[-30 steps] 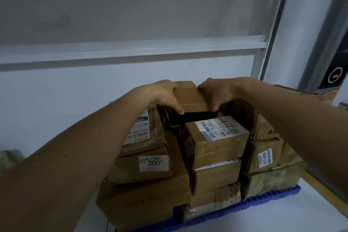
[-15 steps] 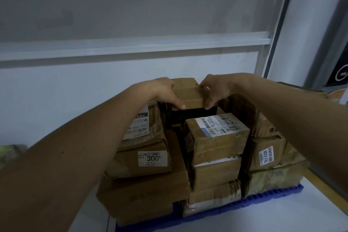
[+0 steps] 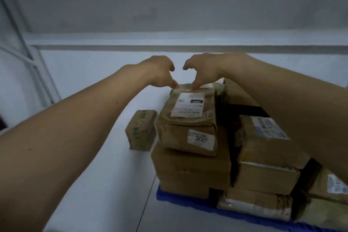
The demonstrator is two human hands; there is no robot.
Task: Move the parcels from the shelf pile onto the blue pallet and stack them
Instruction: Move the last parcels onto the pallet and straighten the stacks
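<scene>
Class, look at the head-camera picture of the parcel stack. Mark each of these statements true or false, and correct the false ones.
1. The stacked parcels sit on a blue pallet. True.
2. A small parcel with green tape lies on top of the stack. False: it stands apart on the white surface, left of the pallet.
3. The parcel labelled 300 lies under the parcel with the large white label. True.
4. The left hand is lifting a parcel clear of the stack. False: both the left hand and the right hand only have fingertips at the far edge of the top parcel, which rests on the stack.
5. The pallet is red. False: it is blue.
</scene>
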